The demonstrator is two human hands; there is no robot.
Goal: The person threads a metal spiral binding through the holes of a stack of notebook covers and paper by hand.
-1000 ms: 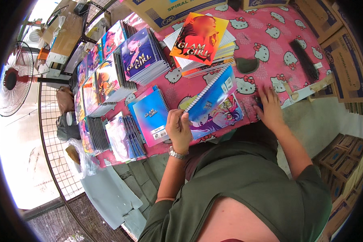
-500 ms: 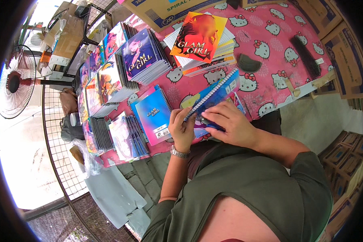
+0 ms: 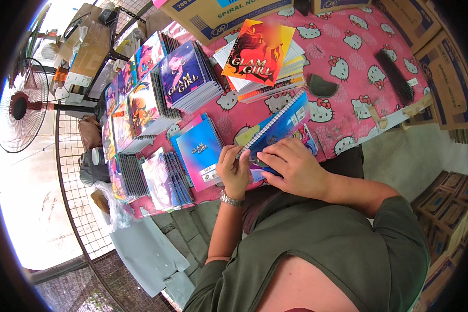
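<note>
A spiral notebook (image 3: 283,122) with a blue cover stands tilted in front of me, its white coil edge running up to the right. My left hand (image 3: 233,167) pinches the coil's near end between thumb and fingers. Curled around a small blue-handled tool, apparently pliers (image 3: 269,169), my right hand (image 3: 299,165) is close against that same end. The fingers mostly hide the tool's jaws. Beneath the held notebook lie other colourful covers, partly hidden. A blue-and-pink notebook (image 3: 198,148) lies flat to the left of my left hand.
Stacks of spiral notebooks (image 3: 186,75) fill the table's left side. Behind my hands sits a pile topped by a red-orange cover (image 3: 260,52). A dark green pad (image 3: 323,85) and a bundle of black coils (image 3: 395,75) lie to the right. Cardboard boxes (image 3: 213,21) stand behind.
The held notebook has tilted so more of its blue cover shows. My right hand has shifted slightly left toward the coil end, while my left hand keeps its pinch.
</note>
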